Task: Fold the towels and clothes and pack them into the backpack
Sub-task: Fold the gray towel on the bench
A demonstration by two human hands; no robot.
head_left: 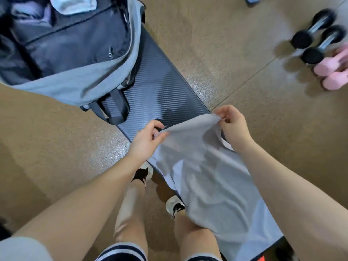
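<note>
A light grey towel (203, 178) lies along a dark ribbed bench (160, 87) and hangs toward my legs. My left hand (148, 138) pinches its far left corner, lifted off the bench. My right hand (231, 125) pinches the far right corner, also lifted. The grey backpack (79, 87) lies open at the bench's far end, upper left, showing a dark lining and a white folded cloth (73, 4) inside at the top edge of the view.
Two black dumbbells (318, 38) and pink dumbbells (333, 72) rest on the brown speckled floor (244, 53) at the right. My feet in black-and-white shoes (143, 172) stand left of the bench. The backpack's black handle loop (114, 110) lies on the bench.
</note>
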